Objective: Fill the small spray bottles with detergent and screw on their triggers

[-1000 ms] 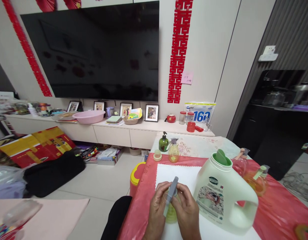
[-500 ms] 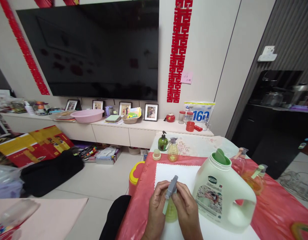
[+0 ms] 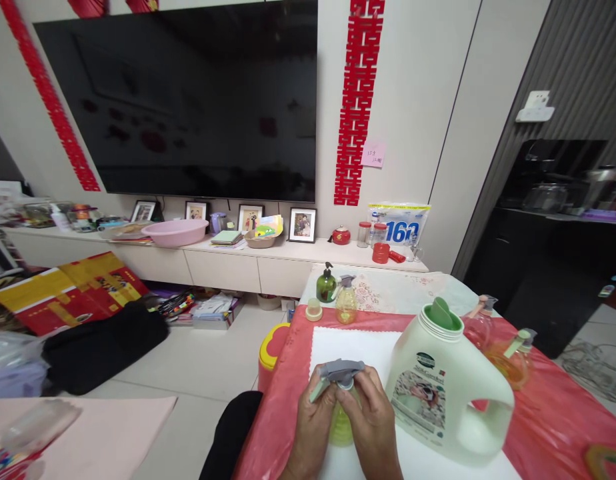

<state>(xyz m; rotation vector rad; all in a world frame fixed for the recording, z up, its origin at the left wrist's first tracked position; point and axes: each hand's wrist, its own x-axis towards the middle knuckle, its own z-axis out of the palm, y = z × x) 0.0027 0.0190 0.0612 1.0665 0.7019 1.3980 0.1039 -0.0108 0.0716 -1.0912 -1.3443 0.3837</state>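
Observation:
A spray bottle (image 3: 342,430) with a yellow-green see-through body stands on the white mat in front of me. Its grey trigger head (image 3: 344,368) lies crosswise, with the pale green trigger pointing down to the left. My left hand (image 3: 311,417) is closed on the head from the left, fingertips by the trigger. From the other side my right hand (image 3: 373,417) pinches the collar under the head. Fingers hide the bottle's neck. Right of my hands stands a large pale green detergent jug (image 3: 451,390) with its mouth open and a green spout inside.
Behind the mat (image 3: 355,340) are a yellow spray bottle (image 3: 346,305), a green pump bottle (image 3: 327,285) and a small cap (image 3: 313,309). Pink (image 3: 479,325) and orange (image 3: 513,363) spray bottles stand beyond the jug. A tape roll (image 3: 608,461) lies at the right edge.
The grey trigger head has turned from pointing toward me to lying crosswise, its trigger swinging left. Both hands have stayed around the bottle's top.

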